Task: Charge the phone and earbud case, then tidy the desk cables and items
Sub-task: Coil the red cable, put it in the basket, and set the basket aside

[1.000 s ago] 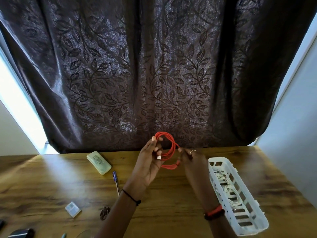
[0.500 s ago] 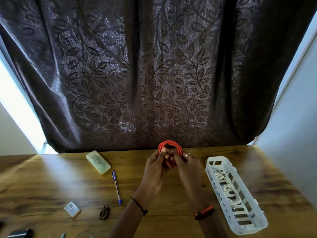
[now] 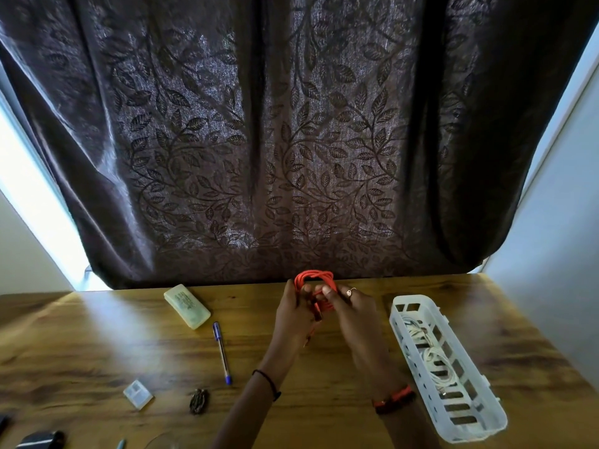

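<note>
Both hands meet above the far middle of the wooden surface (image 3: 97, 335): left hand (image 3: 293, 314) and right hand (image 3: 351, 314) each grip the coiled red cable (image 3: 312, 276), its loop standing up above the fingers. White basket (image 3: 460, 422) holding white cables (image 3: 431, 354) lies just right of the hands. Left of them lie a blue pen (image 3: 222, 351) and a pale green case (image 3: 187, 306).

Both hands hold a red cable (image 3: 312, 276) bunched in loops just above the table (image 3: 97, 338). The left hand (image 3: 293, 314) and the right hand (image 3: 351, 314) pinch it with curled fingers. To the right of the hands lies a white basket (image 3: 410, 299) with white cables (image 3: 431, 358) inside. To their left lie a blue pen (image 3: 221, 351) and a pale green case (image 3: 187, 306).
</note>
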{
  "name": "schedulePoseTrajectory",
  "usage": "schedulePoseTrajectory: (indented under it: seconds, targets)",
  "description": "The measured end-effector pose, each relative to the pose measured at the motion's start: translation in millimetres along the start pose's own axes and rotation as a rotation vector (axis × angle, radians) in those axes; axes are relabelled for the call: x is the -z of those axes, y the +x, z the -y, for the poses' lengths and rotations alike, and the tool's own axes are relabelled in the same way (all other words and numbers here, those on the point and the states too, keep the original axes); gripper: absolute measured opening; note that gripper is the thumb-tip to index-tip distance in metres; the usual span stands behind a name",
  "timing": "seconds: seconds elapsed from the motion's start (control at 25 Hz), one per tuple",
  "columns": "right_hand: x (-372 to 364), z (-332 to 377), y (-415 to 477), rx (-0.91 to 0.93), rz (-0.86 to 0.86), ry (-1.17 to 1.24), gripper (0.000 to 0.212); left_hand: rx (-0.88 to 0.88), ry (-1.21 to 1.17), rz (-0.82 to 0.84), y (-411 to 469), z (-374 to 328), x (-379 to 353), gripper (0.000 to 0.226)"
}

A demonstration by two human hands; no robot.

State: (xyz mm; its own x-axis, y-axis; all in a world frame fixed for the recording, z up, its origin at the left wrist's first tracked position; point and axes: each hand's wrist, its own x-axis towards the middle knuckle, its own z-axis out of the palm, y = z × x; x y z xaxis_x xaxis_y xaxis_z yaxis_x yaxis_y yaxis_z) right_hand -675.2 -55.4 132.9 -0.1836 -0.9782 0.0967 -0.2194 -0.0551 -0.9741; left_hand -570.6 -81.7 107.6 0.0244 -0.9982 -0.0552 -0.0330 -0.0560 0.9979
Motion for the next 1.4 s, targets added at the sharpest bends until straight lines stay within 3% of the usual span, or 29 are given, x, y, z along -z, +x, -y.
schedulePoseTrajectory:
  seconds: [0.2, 0.32, 0.44, 0.6, 0.84, 1.08, 1.16, 1.28, 1.4]
  targets:
    - [21.7, -0.2, 5.6, -0.215, 0.358, 0.361, 0.020, -0.064, 0.112, 0.032, 7.5, 4.4, 5.8, 0.020]
    - [29.4, 1.5, 9.7, -0.331, 0.355, 0.527, 0.017, -0.114, 0.200, 0.036, 13.0, 9.6, 1.7, 0.020]
    - [28.0, -1.0, 8.1, -0.269, 0.329, 0.392, 0.016, -0.136, 0.225, 0.022, 12.1, 10.0, 0.7, 0.016]
    - [24.0, -4.9, 5.6, -0.214, 0.184, 0.166, 0.028, -0.044, -0.003, 0.051, 5.5, 3.7, -4.2, 0.014]
    - [19.0, 3.1, 1.1, -0.073, 0.055, -0.038, 0.010, -0.043, -0.139, -0.058, 8.0, 6.3, -4.1, 0.012]
    - [24.9, 9.5, 4.5, 0.014, -0.023, -0.084, 0.008, 0.004, -0.376, 0.122, 7.7, 8.1, 7.2, 0.028]
    - [27.4, 8.4, 5.7, 0.008, -0.039, -0.140, 0.011, -0.075, -0.343, 0.142, 8.7, 9.4, 10.0, 0.026]
    - [24.5, 1.8, 8.3, -0.041, -0.073, -0.293, 0.015, -0.255, -0.132, 0.021, 14.4, 14.3, 12.6, 0.022]
    - [26.5, -1.8, 8.7, -0.152, -0.050, -0.128, 0.016, -0.417, 0.223, -0.044, 15.7, 17.6, 16.7, 0.027]
